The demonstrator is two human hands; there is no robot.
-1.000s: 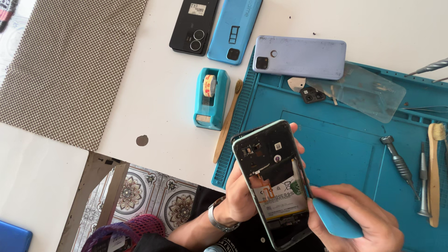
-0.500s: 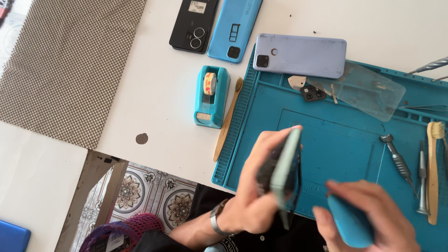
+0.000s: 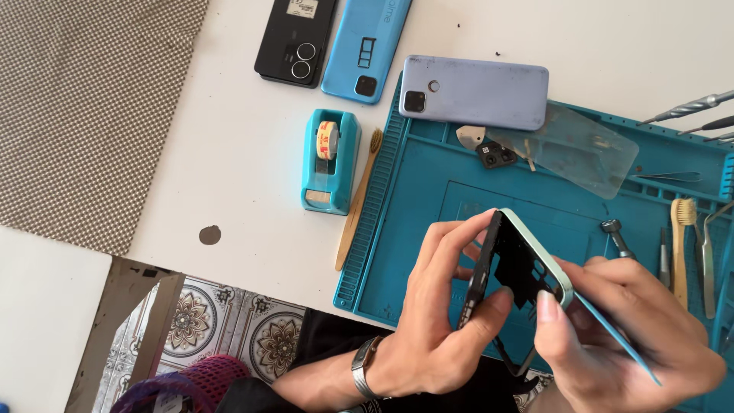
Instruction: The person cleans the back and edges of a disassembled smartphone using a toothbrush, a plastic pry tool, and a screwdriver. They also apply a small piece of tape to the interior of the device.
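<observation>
Currently my left hand [image 3: 428, 321] clamps opened phone [image 3: 508, 279] edge-on above teal mat [image 3: 428, 191], right hand [image 3: 627, 336] pinching thin blue pry card [image 3: 619, 340] at its rim, screwdriver [image 3: 615, 237], brush [image 3: 680, 237] on mat beyond.

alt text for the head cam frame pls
Two hands hold an opened phone on edge over a teal work mat: left hand grips it, right hand pulls its pale green back cover. Three phones, a tape dispenser and small tools lie around.
</observation>
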